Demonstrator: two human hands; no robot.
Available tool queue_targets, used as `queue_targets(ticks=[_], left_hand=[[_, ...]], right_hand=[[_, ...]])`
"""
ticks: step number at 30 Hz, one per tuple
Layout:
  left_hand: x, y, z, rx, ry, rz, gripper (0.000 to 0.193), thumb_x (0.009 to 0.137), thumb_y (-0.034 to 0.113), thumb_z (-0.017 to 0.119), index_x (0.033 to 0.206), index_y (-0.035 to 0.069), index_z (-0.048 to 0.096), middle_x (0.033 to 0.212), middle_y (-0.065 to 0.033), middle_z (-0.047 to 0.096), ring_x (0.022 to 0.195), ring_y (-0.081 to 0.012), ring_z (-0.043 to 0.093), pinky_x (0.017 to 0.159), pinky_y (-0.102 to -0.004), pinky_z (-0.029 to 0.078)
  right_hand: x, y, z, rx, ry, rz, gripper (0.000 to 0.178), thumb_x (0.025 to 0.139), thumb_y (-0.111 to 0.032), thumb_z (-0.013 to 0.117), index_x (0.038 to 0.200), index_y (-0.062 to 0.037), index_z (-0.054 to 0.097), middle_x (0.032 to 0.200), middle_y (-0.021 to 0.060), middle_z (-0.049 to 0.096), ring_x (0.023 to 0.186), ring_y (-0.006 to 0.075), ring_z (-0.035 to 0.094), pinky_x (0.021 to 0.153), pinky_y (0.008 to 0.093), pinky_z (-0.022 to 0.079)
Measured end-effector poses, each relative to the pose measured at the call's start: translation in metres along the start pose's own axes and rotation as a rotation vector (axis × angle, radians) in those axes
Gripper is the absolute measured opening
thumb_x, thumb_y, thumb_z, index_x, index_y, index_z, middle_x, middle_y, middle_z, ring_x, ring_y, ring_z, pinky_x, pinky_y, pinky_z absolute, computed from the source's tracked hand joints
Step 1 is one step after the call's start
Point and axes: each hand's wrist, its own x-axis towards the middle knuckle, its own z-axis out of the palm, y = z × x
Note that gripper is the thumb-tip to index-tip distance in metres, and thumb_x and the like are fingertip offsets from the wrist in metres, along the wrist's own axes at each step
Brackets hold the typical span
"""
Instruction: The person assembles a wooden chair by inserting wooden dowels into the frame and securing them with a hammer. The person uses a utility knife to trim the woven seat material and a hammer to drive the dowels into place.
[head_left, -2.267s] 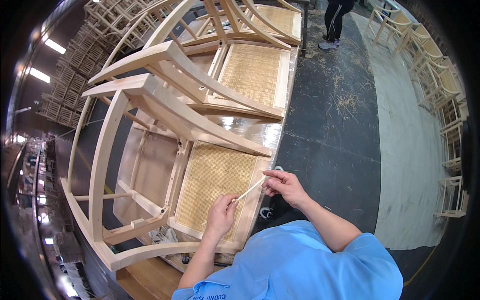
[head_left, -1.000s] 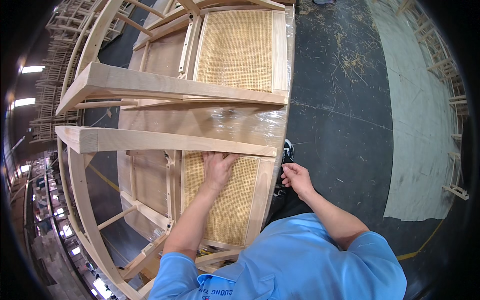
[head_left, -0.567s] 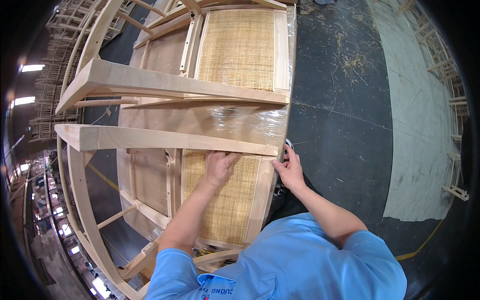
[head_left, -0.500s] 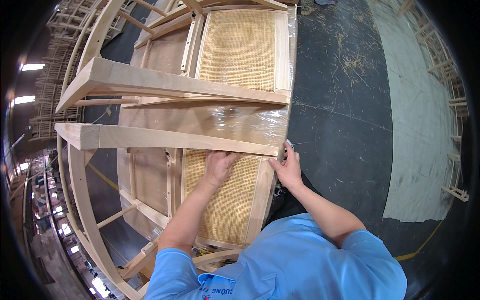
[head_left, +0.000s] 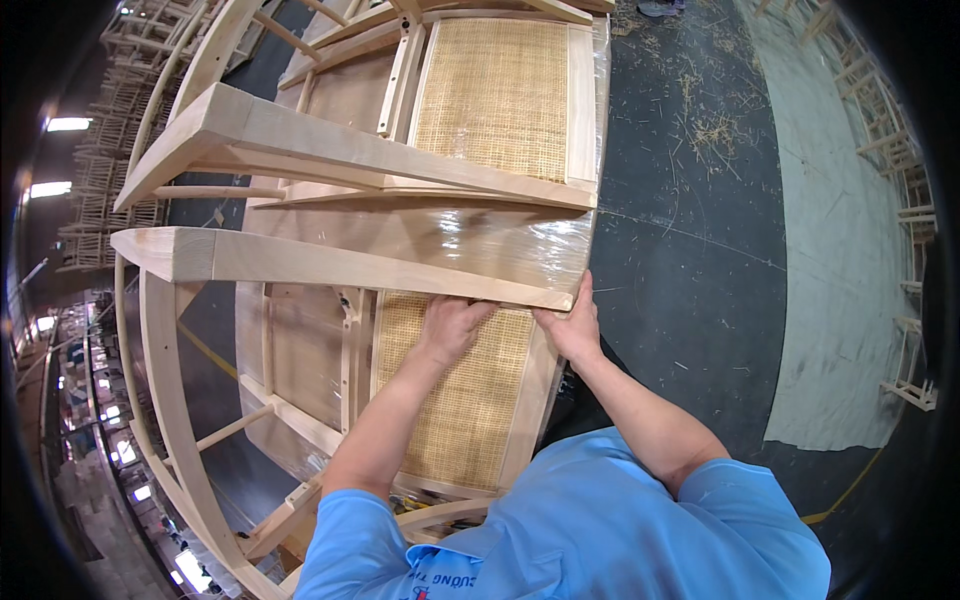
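A pale unfinished wooden chair frame (head_left: 300, 262) lies on a plastic-wrapped worktable, its woven cane panel (head_left: 470, 400) towards me. My left hand (head_left: 455, 328) grips the frame's long upper rail from the near side, its fingertips hidden behind the wood. At the right end of the same rail, my right hand (head_left: 574, 328) is closed round the end corner, thumb on the near side and fingers pointing away from me. Just beyond lies a second wooden chair frame (head_left: 400, 170) with a similar cane panel (head_left: 495, 95), untouched by either hand.
The worktable (head_left: 490, 235) has clear plastic film over its top. Dark floor (head_left: 690, 300) with scattered cane scraps (head_left: 715, 130) runs along the right, beside a pale floor sheet (head_left: 830, 250). Stacked wooden frames (head_left: 110, 130) stand far left, more along the right rim.
The near chair frame's right end has shifted slightly right in view. My right hand has closed further round that corner, and my left hand has moved a little right along with the rail.
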Motion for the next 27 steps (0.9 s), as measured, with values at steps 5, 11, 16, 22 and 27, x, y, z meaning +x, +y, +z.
queue_targets(ticks=[5, 11, 16, 22, 27], left_hand=[[0.003, -0.006, 0.003, 0.000, -0.059, 0.001, 0.052, 0.078, 0.004, 0.066, 0.123, 0.026, 0.079, 0.111, -0.0136, 0.077, 0.108, -0.0381, 0.069, 0.094, -0.0536, 0.053], [-0.001, -0.008, 0.006, 0.006, 0.011, 0.037, 0.052, 0.077, 0.004, 0.066, 0.123, 0.024, 0.079, 0.111, -0.0143, 0.076, 0.108, -0.0402, 0.068, 0.097, -0.0552, 0.051], [0.000, -0.002, 0.006, -0.021, 0.114, 0.073, 0.044, 0.078, 0.005, 0.064, 0.117, 0.020, 0.080, 0.120, -0.0175, 0.073, 0.116, -0.0415, 0.065, 0.100, -0.0562, 0.050], [-0.001, 0.003, 0.002, -0.058, 0.093, 0.033, 0.036, 0.084, 0.008, 0.063, 0.114, 0.019, 0.079, 0.127, -0.0161, 0.071, 0.126, -0.0405, 0.060, 0.107, -0.0544, 0.045], [-0.004, -0.005, 0.003, -0.088, 0.037, 0.015, 0.031, 0.086, 0.011, 0.064, 0.112, 0.019, 0.080, 0.135, -0.0119, 0.068, 0.134, -0.0364, 0.056, 0.114, -0.0535, 0.040]], right_hand=[[0.008, -0.005, 0.007, 0.087, 0.033, 0.065, 0.117, 0.083, -0.009, 0.087, 0.168, 0.0000, 0.007, 0.149, 0.0237, 0.058, 0.136, 0.0339, 0.060, 0.113, 0.0400, 0.049], [0.007, -0.015, 0.015, -0.042, 0.062, 0.102, 0.120, 0.085, -0.005, 0.084, 0.169, -0.0029, -0.001, 0.150, 0.0228, 0.056, 0.132, 0.0319, 0.061, 0.110, 0.0380, 0.053], [0.010, -0.003, 0.012, 0.292, -0.098, 0.103, 0.123, 0.089, 0.004, 0.077, 0.169, -0.0129, -0.014, 0.150, 0.0206, 0.051, 0.129, 0.0312, 0.060, 0.106, 0.0372, 0.055], [0.007, -0.006, 0.017, 0.413, -0.110, 0.091, 0.123, 0.089, 0.014, 0.071, 0.169, -0.0157, -0.018, 0.154, 0.0200, 0.045, 0.130, 0.0294, 0.058, 0.105, 0.0368, 0.055], [0.008, -0.013, 0.020, 0.428, -0.077, 0.070, 0.122, 0.085, 0.014, 0.076, 0.170, -0.0105, -0.008, 0.158, 0.0190, 0.043, 0.137, 0.0301, 0.053, 0.109, 0.0373, 0.052]])
